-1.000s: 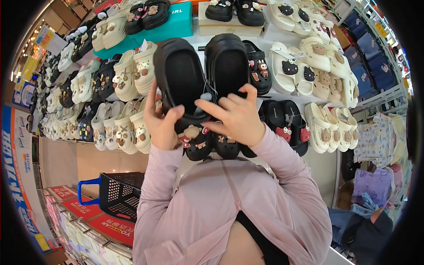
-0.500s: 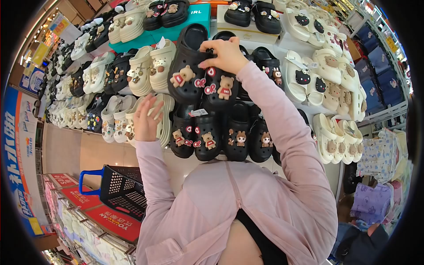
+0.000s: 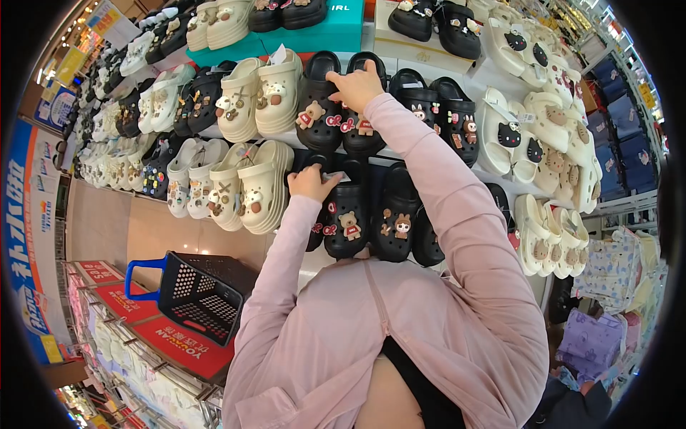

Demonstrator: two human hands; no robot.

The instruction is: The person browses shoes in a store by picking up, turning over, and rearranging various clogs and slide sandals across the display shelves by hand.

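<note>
My right hand (image 3: 356, 84) reaches to the middle shelf row, its fingers closed on the upper part of a pair of black clogs with bear charms (image 3: 317, 113). Lower and to the left, my left hand (image 3: 313, 182) is at the top of a second black bear-charm pair (image 3: 348, 219) in the front row, its fingers bent over the left clog, beside a small white tag. Black clogs with doll charms (image 3: 392, 213) stand just right of that pair. Cream clogs with charms (image 3: 264, 187) stand to its left.
Teal shoebox (image 3: 314, 37) and cream shoebox (image 3: 418, 44) carry more clogs at the back. White Hello Kitty slides (image 3: 501, 134) and beige clogs (image 3: 543, 236) are on the right. A black basket with a blue handle (image 3: 204, 294) is at lower left.
The black bear clogs, first held up soles toward me, were turned and now rest in the middle row under my right hand. My left hand has moved right, onto the front-row pair.
</note>
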